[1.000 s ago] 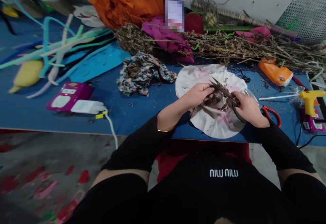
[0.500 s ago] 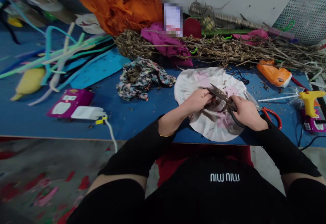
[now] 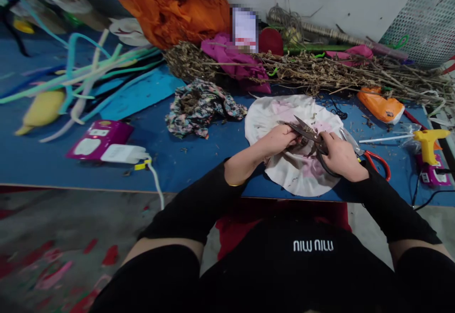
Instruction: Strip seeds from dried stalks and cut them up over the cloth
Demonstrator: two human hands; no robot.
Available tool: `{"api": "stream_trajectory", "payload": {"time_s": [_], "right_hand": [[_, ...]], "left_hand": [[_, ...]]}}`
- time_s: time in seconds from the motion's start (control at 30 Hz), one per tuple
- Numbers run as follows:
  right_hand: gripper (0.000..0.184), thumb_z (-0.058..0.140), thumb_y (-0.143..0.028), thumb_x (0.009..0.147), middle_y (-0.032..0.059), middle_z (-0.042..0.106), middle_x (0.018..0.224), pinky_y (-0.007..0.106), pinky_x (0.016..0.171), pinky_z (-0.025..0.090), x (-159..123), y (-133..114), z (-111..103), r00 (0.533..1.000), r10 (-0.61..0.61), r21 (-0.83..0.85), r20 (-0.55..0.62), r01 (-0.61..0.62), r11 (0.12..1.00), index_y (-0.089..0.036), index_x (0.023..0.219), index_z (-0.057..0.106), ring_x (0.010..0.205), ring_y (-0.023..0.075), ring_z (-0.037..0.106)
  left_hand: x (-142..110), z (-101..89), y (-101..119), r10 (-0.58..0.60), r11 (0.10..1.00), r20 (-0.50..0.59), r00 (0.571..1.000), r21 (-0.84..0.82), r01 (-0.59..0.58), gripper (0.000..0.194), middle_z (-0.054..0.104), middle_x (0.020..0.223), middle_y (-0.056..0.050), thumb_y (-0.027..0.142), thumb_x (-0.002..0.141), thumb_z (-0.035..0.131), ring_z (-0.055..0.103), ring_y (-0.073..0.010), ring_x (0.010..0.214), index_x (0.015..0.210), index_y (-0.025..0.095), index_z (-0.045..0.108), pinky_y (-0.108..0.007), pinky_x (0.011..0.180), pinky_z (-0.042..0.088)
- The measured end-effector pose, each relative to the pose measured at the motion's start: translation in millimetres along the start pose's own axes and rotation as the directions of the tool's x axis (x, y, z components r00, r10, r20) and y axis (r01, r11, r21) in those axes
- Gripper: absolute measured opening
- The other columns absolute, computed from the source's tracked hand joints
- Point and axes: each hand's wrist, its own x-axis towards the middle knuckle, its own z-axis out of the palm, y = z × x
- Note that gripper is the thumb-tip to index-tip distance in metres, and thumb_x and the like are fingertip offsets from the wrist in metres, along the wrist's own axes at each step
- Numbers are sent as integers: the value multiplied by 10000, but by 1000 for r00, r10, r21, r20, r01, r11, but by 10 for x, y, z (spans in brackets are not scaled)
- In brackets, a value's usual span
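My right hand (image 3: 340, 155) grips the handles of dark metal scissors (image 3: 308, 132), whose blades stand apart and point to the upper left. Close to the blades, the fingers of my left hand (image 3: 277, 141) are pinched on a brown dried plant piece (image 3: 300, 143), partly hidden by the fingers and scissors. Both hands are above a round white cloth (image 3: 302, 180) with pinkish patches, on which brown plant bits are scattered. Right of my right hand lie red-handled scissors (image 3: 378, 161), partly covered by the wrist.
Dried stalks (image 3: 337, 73) lie along the back of the blue table (image 3: 199, 170). To the left are a patterned cloth (image 3: 199, 109), a purple box (image 3: 101, 137) with a plugged-in white adapter (image 3: 124, 153), and foam-like strips (image 3: 74, 80). A yellow glue gun (image 3: 429, 144) stands at the right.
The scissor blades have spread apart; before, they were closer together near my left fingers. Both hands stay over the white cloth, and the view has shifted slightly.
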Motion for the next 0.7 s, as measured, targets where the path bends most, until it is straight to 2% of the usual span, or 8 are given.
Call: {"api": "stream_trajectory", "payload": {"time_s": [0.13, 0.37, 0.5, 0.7], "right_hand": [[490, 510, -274, 928, 172, 700, 1237, 343, 749, 429, 8, 18, 25, 1000, 5, -3, 16, -5, 1000, -135, 1395, 569, 1011, 301, 679], [452, 519, -290, 938, 161, 711, 1206, 327, 724, 418, 7, 25, 50, 1000, 8, -28, 6, -7, 1000, -151, 1364, 581, 974, 283, 681], [522, 541, -294, 930, 160, 685, 1249, 320, 742, 436, 10, 7, 63, 1000, 12, -38, -10, -13, 999, -157, 1433, 532, 998, 274, 680], [455, 532, -282, 938, 160, 698, 1222, 318, 736, 434, 7, 4, 28, 998, 29, -53, 53, -26, 998, -154, 1373, 565, 987, 272, 693]], "left_hand": [[9, 2, 11, -41, 997, -14, 999, -62, 40, 217, 609, 734, -26, 103, 924, 511, 463, -82, 605, 734, 146, 606, -213, 579, 358], [-23, -22, 106, -98, 995, -32, 995, -40, 96, 233, 530, 620, 7, 77, 906, 514, 408, -84, 549, 700, 155, 588, -216, 539, 325], [-24, 0, 124, -89, 996, 20, 996, -29, 90, 273, 502, 597, 17, 75, 906, 490, 383, -78, 539, 660, 149, 585, -214, 526, 283], [-14, 15, 115, -103, 992, 30, 994, -70, 105, 230, 481, 583, 32, 114, 887, 525, 359, -79, 519, 666, 156, 574, -215, 514, 262]]}}
